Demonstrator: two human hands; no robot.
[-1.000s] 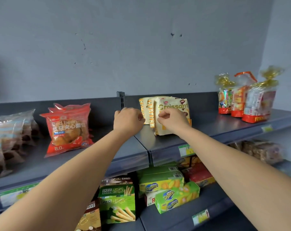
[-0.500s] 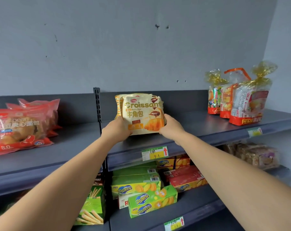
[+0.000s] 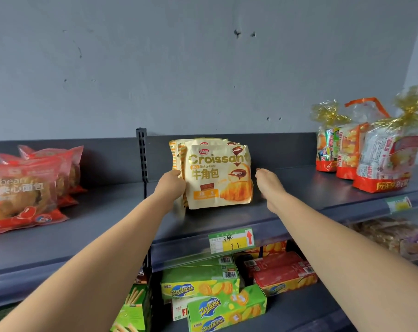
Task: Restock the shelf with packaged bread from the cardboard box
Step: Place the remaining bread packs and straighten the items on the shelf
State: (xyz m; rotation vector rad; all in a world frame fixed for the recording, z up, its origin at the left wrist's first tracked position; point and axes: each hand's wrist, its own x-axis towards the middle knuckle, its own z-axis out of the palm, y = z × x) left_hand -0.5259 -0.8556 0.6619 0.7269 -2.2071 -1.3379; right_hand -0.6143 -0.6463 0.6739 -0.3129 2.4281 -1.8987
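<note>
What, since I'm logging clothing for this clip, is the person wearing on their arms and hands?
Nothing that shows: the left hand and right hand are gloveless, with no rings visible, and both forearms are uncovered to the frame's edge, with no sleeves, watch or bracelets in view.

Shelf [image 3: 299, 195] bears croissant packs [image 3: 217, 176], red bread bags [image 3: 23, 195], perhaps snack bags [image 3: 383, 159].
</note>
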